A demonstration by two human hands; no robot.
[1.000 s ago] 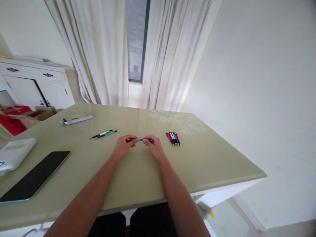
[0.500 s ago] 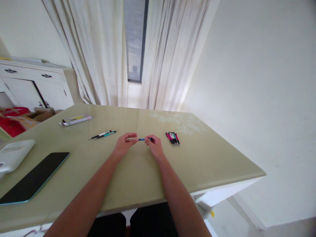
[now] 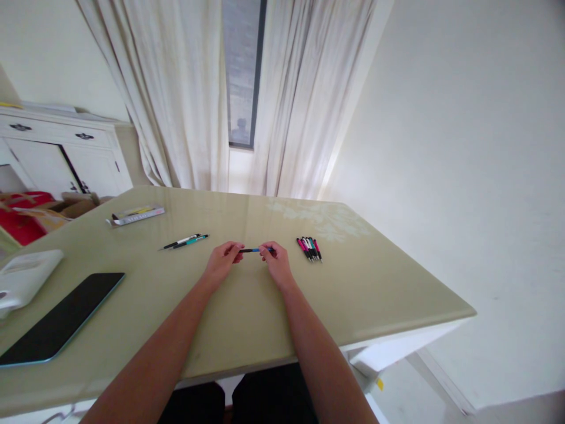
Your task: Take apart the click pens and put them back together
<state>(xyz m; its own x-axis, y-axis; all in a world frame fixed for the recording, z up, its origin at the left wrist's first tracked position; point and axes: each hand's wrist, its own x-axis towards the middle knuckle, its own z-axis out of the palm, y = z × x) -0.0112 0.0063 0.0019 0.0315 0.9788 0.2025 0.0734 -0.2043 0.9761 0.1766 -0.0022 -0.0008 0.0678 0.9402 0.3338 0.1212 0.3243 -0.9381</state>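
Observation:
A blue and black pen (image 3: 251,250) lies crosswise between my two hands, just above the table. My left hand (image 3: 226,259) pinches its black end. Closed around the blue end is my right hand (image 3: 276,260), whose fingers hide that tip. To the right lies a row of several pens (image 3: 309,249) in pink, white, teal and black. Left of my hands, a white and black pen (image 3: 182,241) rests beside a teal and black pen (image 3: 189,242).
A long open box (image 3: 138,215) lies near the table's far left edge. Close to me on the left are a dark tablet-like slab (image 3: 64,318) and a white device (image 3: 30,274). The table (image 3: 353,282) meets curtains at the back and a wall at the right.
My left hand's fingers have closed on the black end of the pen, where before they were spread apart. My right hand keeps its hold in the same place.

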